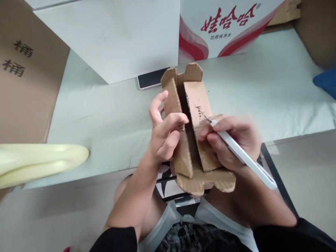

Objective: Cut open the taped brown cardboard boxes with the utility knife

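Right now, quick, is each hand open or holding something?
Left hand: partly curled against the cardboard box; can't tell if it's gripping.
Right hand: closed, holding the white pen-shaped tool.

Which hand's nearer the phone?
Left. The left hand touches the small cardboard box, just below the phone in view; the right hand, gripping a white pen-like tool, is at the box's right side, farther away.

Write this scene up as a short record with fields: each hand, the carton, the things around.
left hand: on the carton, at its left flap
right hand: holds a white knife, tip near marks on the right flap; contact unclear
carton state: long flaps apart, dark gap between; end flaps spread
on table: phone, white box, red-lettered box
left edge: yellow object, brown box
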A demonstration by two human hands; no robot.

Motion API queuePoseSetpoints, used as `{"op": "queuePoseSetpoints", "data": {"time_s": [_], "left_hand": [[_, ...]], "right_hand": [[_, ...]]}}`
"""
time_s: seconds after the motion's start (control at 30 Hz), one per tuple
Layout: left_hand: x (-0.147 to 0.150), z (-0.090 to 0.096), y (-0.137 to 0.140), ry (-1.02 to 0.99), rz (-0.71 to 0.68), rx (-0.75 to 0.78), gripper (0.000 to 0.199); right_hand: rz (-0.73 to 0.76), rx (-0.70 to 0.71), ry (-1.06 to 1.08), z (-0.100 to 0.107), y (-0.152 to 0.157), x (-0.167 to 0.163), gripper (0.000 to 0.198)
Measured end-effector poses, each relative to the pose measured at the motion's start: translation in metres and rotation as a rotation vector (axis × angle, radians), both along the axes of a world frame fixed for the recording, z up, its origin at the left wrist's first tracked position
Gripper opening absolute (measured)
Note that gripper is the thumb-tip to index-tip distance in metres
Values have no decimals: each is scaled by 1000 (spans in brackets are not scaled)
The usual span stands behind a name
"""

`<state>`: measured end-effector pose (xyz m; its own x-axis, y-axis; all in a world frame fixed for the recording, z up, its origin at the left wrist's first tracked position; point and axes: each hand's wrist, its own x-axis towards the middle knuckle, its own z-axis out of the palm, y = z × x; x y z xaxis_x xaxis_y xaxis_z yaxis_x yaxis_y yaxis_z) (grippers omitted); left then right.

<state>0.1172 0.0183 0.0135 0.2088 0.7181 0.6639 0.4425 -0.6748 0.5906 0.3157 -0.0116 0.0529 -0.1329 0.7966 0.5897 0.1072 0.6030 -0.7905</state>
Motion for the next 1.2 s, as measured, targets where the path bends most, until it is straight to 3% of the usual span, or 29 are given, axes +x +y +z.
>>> {"op": "queuePoseSetpoints", "data": {"time_s": [0.1,0.27,0.4,0.57,0.7,0.93,1.07,1.2], "left_hand": [[-10,0,-3,-243,20,3,41],[-20,9,-12,-343,98,-73,41],[-24,11,-11,-318,164,-6,41],[-36,4,-6,-242,242,78,42],[-51,-1,-3,-233,269,134,42],[-61,0,1,-339,334,179,40],[-52,6,1,-428,319,228,42],[-44,16,-1,-554,263,330,41]], "right_hand": [[184,84,-222,8,1,-3,17],[196,127,-494,14,-1,-6,10],[124,172,-316,10,-1,-9,15],[-153,248,118,18,-1,-7,12],[-306,205,121,12,3,5,24],[-210,239,-116,-8,4,5,68],[-151,256,-19,-15,-1,-14,65],[-115,166,-10,-31,0,-24,62]]}}
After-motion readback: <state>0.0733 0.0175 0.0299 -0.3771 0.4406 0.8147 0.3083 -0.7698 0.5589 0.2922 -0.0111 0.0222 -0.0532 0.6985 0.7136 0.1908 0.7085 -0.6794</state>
